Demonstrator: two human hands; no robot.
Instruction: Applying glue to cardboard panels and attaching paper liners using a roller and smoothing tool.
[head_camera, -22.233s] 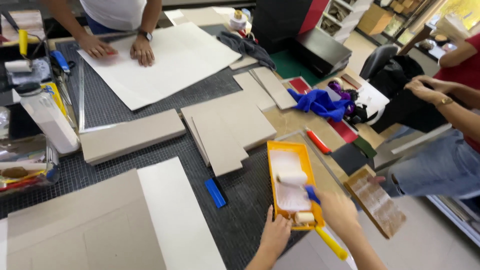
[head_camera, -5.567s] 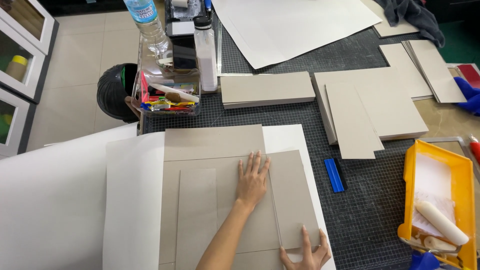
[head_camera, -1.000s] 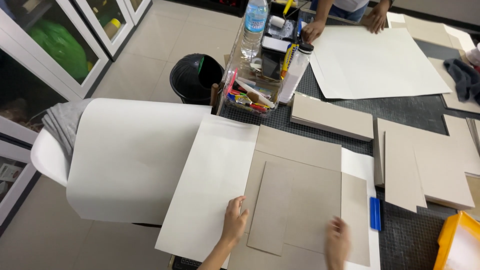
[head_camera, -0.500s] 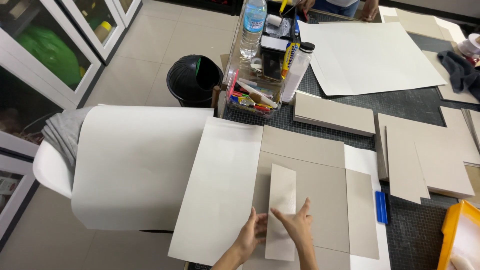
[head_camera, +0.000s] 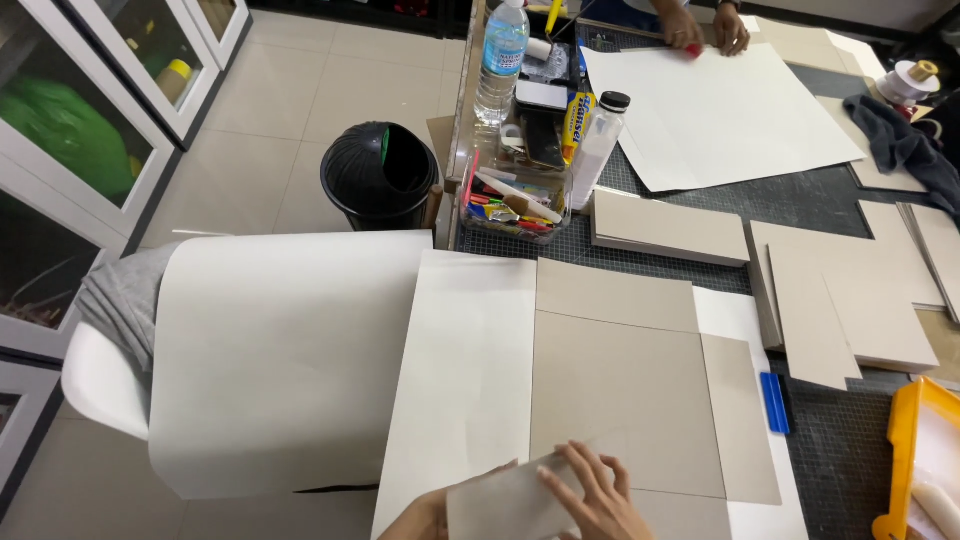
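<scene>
Greyboard strip (head_camera: 505, 500) at tabletop's near edge, over white paper sheet (head_camera: 465, 370): looks light, stiff. Right hand (head_camera: 590, 500) fingers spread flat on it; left hand (head_camera: 420, 518) mostly hidden, grip unclear. Best held by long edges.

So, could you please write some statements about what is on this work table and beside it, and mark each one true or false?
1. The right hand rests on a small grey cardboard piece. True.
2. The black round waste bin stands on the table. False: it stands on the floor beside the table.
3. A clear plastic water bottle stands upright near the clear organiser box of pens. True.
4. The yellow plastic tray lies at the left edge. False: it is at the right edge.
5. Another person's hands touch the large white paper sheet. True.
</scene>
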